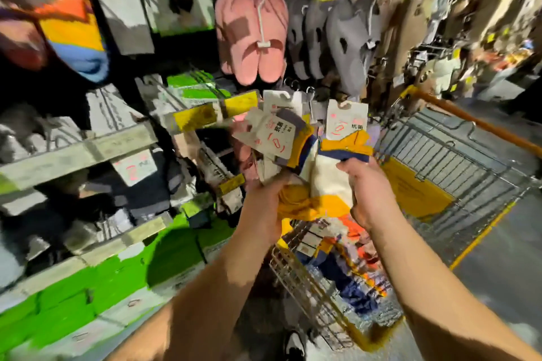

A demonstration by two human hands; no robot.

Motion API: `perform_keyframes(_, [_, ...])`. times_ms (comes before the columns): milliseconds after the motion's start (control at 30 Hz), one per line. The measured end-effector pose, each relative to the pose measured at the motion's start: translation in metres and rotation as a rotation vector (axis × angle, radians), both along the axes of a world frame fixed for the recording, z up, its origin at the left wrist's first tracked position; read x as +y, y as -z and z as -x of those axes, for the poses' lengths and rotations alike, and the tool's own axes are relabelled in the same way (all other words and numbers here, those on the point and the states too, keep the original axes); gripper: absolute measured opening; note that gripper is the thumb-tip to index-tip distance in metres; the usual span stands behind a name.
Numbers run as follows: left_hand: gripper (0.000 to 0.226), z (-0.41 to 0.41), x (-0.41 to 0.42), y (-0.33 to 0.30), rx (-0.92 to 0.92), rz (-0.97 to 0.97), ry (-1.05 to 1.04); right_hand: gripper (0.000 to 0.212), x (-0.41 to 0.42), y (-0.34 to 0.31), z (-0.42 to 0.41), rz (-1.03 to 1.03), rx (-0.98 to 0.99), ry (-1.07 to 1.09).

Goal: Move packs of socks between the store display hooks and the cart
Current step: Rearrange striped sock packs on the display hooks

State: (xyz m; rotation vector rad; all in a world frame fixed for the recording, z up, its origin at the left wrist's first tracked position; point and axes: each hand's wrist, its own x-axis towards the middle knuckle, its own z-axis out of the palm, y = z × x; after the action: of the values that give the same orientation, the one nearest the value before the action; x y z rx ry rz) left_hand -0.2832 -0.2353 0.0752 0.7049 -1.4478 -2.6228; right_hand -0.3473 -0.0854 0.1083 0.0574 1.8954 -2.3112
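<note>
My left hand (265,199) grips a bunch of sock packs (275,141) with white card headers and yellow, navy and cream socks. A single pack (344,138), white header on top and yellow, navy and cream sock below, is held upright by my right hand (362,187). Both hands are above the near corner of the wire cart (440,155). More sock packs (346,246) lie inside the cart below my hands. Display hooks with yellow price tags (193,117) stick out from the rack at the left.
Pink slippers (252,38) and grey slippers (337,35) hang behind my hands. Dark sock packs (135,173) fill the left shelves with green edging (73,296). The cart's orange handle (475,120) runs at the right. My shoe (293,344) shows on the floor.
</note>
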Motion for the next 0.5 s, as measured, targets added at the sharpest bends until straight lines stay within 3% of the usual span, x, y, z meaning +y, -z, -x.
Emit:
perform_keyframes(167, [0.024,-0.091,-0.053,-0.025,0.065,0.023,-0.1,0.02,-0.065,-0.015,-0.071,-0.136,0.109,-0.048])
perform_keyframes(300, [0.005,-0.16,-0.095,-0.041,0.101,0.119,-0.219,0.022,-0.117,-0.036,-0.132,-0.193,0.226,-0.197])
perform_keyframes(367, [0.009,-0.191,-0.112,-0.048,0.123,0.093,-0.252,0.026,-0.139,-0.043,-0.16,-0.224,0.302,-0.283])
perform_keyframes(500, [0.015,-0.239,-0.141,-0.062,0.166,0.121,-0.363,0.008,-0.171,-0.047,-0.197,-0.275,0.197,-0.408])
